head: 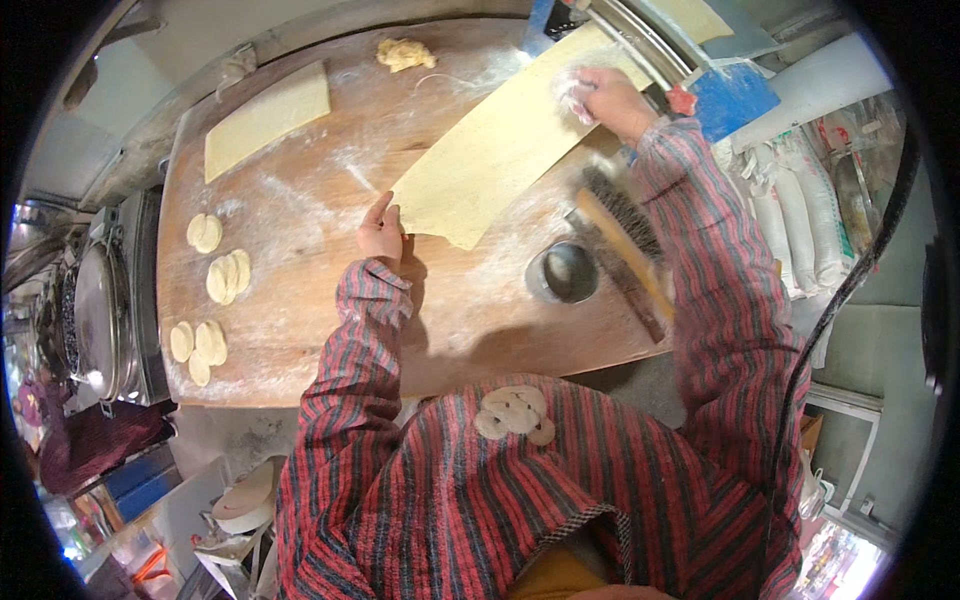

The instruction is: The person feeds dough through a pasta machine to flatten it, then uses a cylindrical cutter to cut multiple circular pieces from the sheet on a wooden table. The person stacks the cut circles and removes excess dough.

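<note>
A long sheet of yellowish dough (502, 146) runs slantwise over the floured wooden board (300, 247), its upper right end at the metal rollers of a dough sheeter (645, 37). With fingers and thumb my left hand (382, 231) grips the corner of its near left end. Over the sheet, close to the rollers, my right hand (606, 99) is curled, white with flour; whether it holds flour cannot be seen. A shorter dough sheet (270, 118) lies at the back left. Small flat dough rounds (227, 276) lie in groups along the left side.
Right of centre stand a round metal cutter or can (562, 272), a bench brush (626, 244) and a flat scraper-like bar (619, 281) beside it. A dough lump (405, 55) lies at the back. Left of the board is a round metal appliance (97, 322); white sacks (799, 210) stand at right.
</note>
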`<state>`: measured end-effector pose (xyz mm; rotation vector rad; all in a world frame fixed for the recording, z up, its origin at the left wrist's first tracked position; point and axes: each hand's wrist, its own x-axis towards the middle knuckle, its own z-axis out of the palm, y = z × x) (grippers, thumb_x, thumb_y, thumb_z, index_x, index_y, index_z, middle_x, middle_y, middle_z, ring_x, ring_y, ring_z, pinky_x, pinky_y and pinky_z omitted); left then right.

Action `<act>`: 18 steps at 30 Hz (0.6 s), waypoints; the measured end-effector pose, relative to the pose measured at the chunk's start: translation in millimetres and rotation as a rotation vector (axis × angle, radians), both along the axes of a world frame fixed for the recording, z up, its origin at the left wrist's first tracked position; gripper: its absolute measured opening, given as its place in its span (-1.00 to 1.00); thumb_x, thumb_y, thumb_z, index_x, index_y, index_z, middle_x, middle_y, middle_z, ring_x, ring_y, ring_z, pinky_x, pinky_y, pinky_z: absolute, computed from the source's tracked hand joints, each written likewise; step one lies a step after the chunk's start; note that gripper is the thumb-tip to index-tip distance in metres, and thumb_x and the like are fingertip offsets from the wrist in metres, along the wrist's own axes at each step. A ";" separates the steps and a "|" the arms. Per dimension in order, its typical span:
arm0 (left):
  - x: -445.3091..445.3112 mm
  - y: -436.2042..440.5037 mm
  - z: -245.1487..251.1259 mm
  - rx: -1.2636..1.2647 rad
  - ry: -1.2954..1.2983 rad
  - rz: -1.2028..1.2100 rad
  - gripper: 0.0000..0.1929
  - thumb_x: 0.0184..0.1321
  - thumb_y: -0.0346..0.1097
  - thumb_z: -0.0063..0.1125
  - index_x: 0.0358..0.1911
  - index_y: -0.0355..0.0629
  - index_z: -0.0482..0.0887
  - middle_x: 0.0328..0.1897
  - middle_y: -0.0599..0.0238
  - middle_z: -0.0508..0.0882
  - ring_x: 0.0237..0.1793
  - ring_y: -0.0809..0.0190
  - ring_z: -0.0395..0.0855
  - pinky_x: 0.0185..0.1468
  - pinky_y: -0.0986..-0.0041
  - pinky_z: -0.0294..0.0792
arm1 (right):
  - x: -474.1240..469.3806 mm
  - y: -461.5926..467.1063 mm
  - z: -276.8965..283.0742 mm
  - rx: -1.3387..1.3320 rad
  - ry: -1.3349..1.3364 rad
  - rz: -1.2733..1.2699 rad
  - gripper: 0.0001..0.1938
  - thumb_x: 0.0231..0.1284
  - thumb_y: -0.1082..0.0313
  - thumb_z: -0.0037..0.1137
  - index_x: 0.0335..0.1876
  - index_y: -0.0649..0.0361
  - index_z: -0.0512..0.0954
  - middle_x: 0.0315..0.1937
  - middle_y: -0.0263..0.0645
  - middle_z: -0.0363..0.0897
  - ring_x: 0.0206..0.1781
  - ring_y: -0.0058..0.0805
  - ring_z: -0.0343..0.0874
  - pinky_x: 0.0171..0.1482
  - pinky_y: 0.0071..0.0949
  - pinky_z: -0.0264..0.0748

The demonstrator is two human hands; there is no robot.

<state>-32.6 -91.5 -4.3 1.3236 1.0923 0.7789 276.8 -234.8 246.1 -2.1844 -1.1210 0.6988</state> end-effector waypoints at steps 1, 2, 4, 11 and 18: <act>-12.3 3.8 1.9 0.008 0.022 0.010 -0.67 0.26 -0.39 0.11 0.11 -0.12 0.64 -0.66 0.47 0.49 -0.66 0.47 0.36 -0.56 0.53 0.29 | -9.2 8.4 10.6 0.149 0.078 0.002 -0.75 0.24 0.51 -0.08 0.00 0.29 0.53 -0.07 -0.19 0.56 -0.10 -0.45 0.54 -0.10 -0.53 0.48; -23.5 3.0 2.7 -0.073 -0.168 -0.014 -0.69 0.30 -0.39 0.06 0.10 -0.14 0.64 -0.67 0.45 0.48 -0.70 0.47 0.33 -0.58 0.54 0.31 | -18.4 13.0 12.8 0.261 0.205 0.059 -0.72 0.25 0.50 -0.08 0.04 0.28 0.52 -0.03 -0.20 0.56 -0.06 -0.44 0.54 -0.05 -0.51 0.49; -38.4 4.0 5.9 -0.154 -0.144 -0.005 -0.66 0.30 -0.40 0.05 0.15 -0.17 0.59 -0.68 0.47 0.48 -0.73 0.47 0.35 -0.58 0.56 0.37 | -35.2 12.8 10.4 0.474 0.378 0.174 -0.69 0.29 0.46 -0.11 0.11 0.26 0.49 0.03 -0.20 0.55 0.04 -0.43 0.54 0.04 -0.48 0.50; -44.7 13.6 16.5 -0.266 -0.260 -0.085 -0.62 0.35 -0.43 -0.04 0.23 -0.18 0.49 -0.55 0.33 0.61 -0.73 0.43 0.42 -0.60 0.52 0.39 | -72.5 -71.7 -29.2 0.525 0.022 -0.303 -0.46 0.39 0.12 -0.07 0.31 0.37 0.26 0.24 0.01 0.39 0.30 -0.21 0.39 0.36 -0.27 0.28; -42.8 22.9 5.3 -0.363 -0.327 -0.163 -0.60 0.32 -0.45 -0.03 0.24 -0.18 0.46 -0.29 0.18 0.72 -0.74 0.39 0.52 -0.71 0.60 0.32 | -174.5 -158.6 -125.9 0.133 -0.507 -0.110 -0.01 -0.19 0.05 0.50 0.39 0.22 0.16 0.25 0.12 0.26 0.33 0.07 0.27 0.36 -0.14 0.22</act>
